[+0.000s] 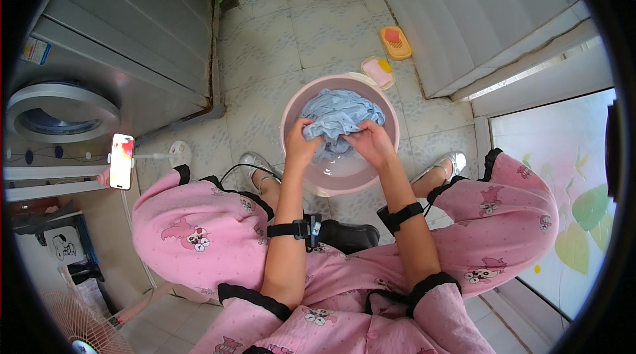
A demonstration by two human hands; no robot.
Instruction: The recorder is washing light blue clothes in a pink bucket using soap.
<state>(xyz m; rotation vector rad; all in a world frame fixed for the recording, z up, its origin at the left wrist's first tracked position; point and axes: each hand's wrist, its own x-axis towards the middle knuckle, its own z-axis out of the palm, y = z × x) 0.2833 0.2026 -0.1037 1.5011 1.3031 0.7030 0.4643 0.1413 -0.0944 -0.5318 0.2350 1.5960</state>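
Observation:
A pink plastic basin (344,183) stands on the tiled floor between my feet, with some water in its near part. Wet light-blue cloth (344,107), bunched into folds, fills its far half; I cannot tell what kind of garment it is. My left hand (304,142) grips the cloth's near left edge, fingers curled around a fold. On the right, my right hand (373,144) pinches the near right edge between thumb and fingers. Part of the cloth hangs down between both hands toward the water. Black straps with small devices circle both forearms.
Beyond the basin's right rim lie a soap dish (378,72) with pink soap and a yellow soap dish (395,44). A phone (122,161) on a stand is at the left, near a front-loading washing machine (63,114). A fan (79,317) stands lower left.

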